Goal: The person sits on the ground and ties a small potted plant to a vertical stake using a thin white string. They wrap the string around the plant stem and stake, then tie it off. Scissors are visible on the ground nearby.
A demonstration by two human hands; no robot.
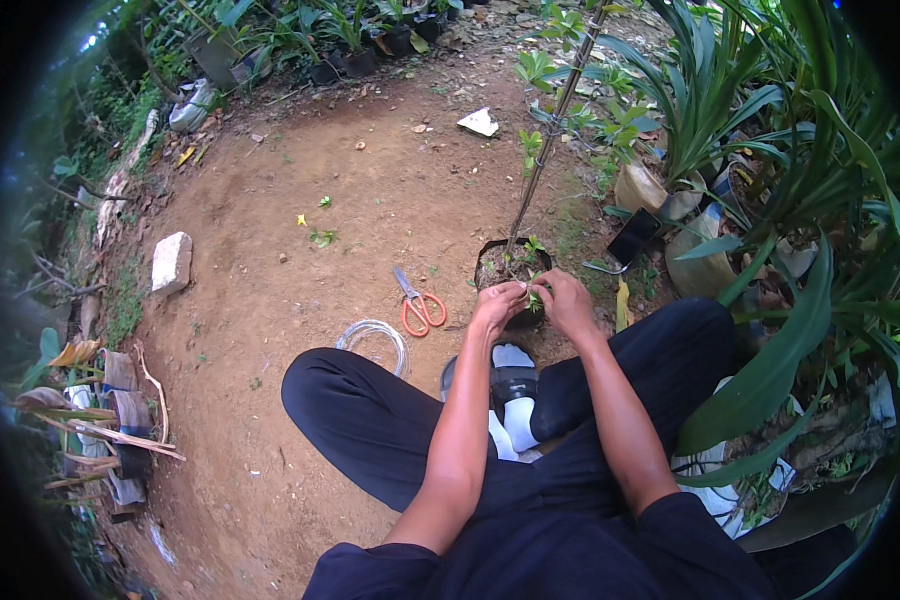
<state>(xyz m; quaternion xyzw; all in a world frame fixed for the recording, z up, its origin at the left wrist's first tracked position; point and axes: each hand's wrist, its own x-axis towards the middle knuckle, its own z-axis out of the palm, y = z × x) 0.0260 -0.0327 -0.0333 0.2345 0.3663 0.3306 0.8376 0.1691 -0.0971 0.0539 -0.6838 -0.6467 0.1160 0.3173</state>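
Both my hands are at the near rim of a black plant bag filled with soil. My left hand has its fingertips pinched together close to a small leafy shoot. Just right of it, my right hand has bent fingers at the same shoot; whether a thin stem or wire lies between the fingertips is too small to tell. A tall, thin plant stem with wire around it rises from the bag, leaning right. Scissors with orange handles lie on the soil left of the bag, beside a coil of silvery wire.
A smartphone with a white cable lies right of the bag. Broad-leaved plants crowd the right side. A pale block sits on the ground at left, and a white scrap lies farther ahead. Potted plants line the far edge.
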